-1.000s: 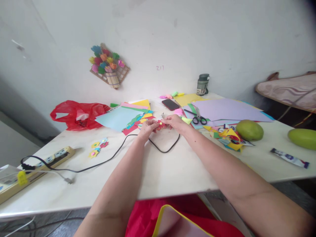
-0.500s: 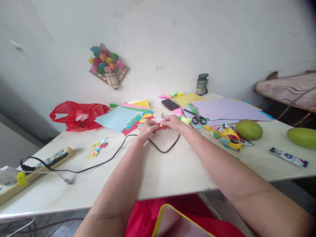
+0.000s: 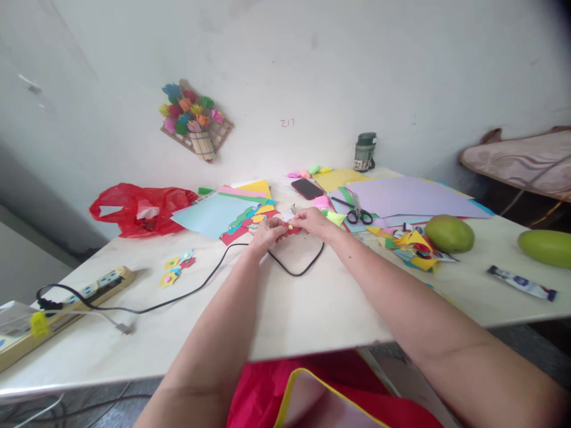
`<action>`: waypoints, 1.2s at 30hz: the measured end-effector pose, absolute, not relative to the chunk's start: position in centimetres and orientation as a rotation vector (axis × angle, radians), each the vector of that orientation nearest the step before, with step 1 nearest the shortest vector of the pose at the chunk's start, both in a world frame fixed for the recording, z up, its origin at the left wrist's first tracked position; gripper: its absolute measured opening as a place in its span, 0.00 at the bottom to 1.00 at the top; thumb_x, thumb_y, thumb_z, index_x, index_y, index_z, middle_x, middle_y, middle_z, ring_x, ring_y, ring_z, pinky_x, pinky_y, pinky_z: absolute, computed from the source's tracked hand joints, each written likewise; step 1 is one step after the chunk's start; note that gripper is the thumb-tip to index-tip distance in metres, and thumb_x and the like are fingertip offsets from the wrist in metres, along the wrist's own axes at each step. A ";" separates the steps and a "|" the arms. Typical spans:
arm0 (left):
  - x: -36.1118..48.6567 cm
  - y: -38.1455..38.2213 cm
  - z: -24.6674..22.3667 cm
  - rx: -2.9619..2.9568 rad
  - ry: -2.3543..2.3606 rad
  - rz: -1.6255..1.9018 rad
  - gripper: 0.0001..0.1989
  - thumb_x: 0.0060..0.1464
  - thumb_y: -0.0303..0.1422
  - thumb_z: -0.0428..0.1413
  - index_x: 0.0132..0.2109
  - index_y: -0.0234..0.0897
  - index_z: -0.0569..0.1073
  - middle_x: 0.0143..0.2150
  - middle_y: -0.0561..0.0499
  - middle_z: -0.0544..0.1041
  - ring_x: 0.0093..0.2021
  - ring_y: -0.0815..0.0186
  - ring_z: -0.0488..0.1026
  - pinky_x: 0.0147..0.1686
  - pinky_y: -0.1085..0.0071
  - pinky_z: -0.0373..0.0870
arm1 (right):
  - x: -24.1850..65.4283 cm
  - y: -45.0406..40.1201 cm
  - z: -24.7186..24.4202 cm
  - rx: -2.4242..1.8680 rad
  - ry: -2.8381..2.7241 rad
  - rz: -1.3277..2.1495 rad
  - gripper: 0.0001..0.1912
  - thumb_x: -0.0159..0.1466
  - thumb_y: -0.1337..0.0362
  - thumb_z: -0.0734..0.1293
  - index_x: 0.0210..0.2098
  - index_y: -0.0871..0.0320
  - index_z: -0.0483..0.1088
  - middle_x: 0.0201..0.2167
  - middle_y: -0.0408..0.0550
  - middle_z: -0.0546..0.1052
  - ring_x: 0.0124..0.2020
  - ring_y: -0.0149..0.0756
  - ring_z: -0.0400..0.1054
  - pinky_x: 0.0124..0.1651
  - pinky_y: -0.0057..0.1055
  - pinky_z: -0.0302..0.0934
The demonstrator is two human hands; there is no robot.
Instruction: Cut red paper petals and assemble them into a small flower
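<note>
Both hands meet at the middle of the table, fingertips close together. My left hand is closed on the edge of a small red paper piece, which the fingers partly hide. My right hand is in a pinch at the piece's other side, beside a tiny yellow-green dot. Whether the right fingertips grip the paper or the dot is too small to tell. Behind the hands lie coloured paper cutouts and a pink clay packet. A black cable loops in front of them.
Paper flowers and a power strip lie left, near a red plastic bag. Scissors, a phone and purple paper lie behind. On the right are paper scraps, a mango and a glue tube.
My fingers have shifted very slightly around the small red paper piece. Everything else on the table is unchanged.
</note>
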State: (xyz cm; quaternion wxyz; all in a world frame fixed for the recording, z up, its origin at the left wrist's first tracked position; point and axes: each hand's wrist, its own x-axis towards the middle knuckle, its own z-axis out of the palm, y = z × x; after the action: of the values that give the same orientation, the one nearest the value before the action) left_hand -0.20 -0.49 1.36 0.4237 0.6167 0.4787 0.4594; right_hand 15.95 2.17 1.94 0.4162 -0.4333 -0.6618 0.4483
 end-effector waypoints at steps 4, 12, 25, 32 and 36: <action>-0.2 -0.5 1.4 1.557 1.206 1.150 0.10 0.38 0.37 0.60 0.25 0.34 0.71 0.20 0.52 0.70 0.20 0.71 0.64 0.22 0.73 0.59 | 16.0 2.3 1.8 -1.083 -1.666 1.117 0.08 0.55 0.68 0.71 0.20 0.61 0.72 0.16 0.42 0.72 0.19 0.26 0.65 0.22 0.22 0.53; -0.2 -0.4 1.3 1.552 1.218 1.164 0.09 0.37 0.36 0.60 0.24 0.34 0.71 0.19 0.52 0.70 0.19 0.72 0.63 0.21 0.74 0.57 | 15.8 2.0 2.1 -1.108 -1.660 1.098 0.09 0.54 0.69 0.71 0.19 0.61 0.71 0.16 0.41 0.72 0.19 0.26 0.64 0.21 0.22 0.52; -0.3 -0.4 1.2 1.556 1.218 1.161 0.10 0.38 0.37 0.60 0.25 0.33 0.71 0.20 0.52 0.71 0.20 0.72 0.63 0.22 0.74 0.58 | 15.6 1.9 2.2 -1.099 -1.643 1.100 0.10 0.52 0.68 0.73 0.18 0.60 0.70 0.15 0.42 0.72 0.19 0.26 0.64 0.21 0.22 0.55; -0.3 -0.4 1.2 1.548 1.226 1.156 0.10 0.38 0.37 0.60 0.25 0.34 0.71 0.20 0.52 0.71 0.20 0.72 0.64 0.22 0.74 0.58 | 15.7 1.9 2.2 -1.098 -1.654 1.105 0.08 0.53 0.69 0.72 0.19 0.61 0.71 0.15 0.42 0.72 0.20 0.26 0.65 0.20 0.21 0.52; -0.6 -0.4 1.3 1.532 1.160 1.135 0.10 0.39 0.38 0.58 0.25 0.34 0.71 0.21 0.50 0.73 0.21 0.71 0.65 0.23 0.74 0.58 | 15.8 2.0 2.3 -1.113 -1.665 1.080 0.09 0.54 0.68 0.72 0.19 0.61 0.71 0.15 0.41 0.71 0.19 0.27 0.65 0.20 0.22 0.53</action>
State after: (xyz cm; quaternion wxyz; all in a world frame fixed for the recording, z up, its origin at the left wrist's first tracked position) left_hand -0.58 -0.38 1.28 0.4393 0.6168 0.4669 0.4568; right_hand 15.84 2.03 2.29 0.4197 -0.4440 -0.6643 0.4307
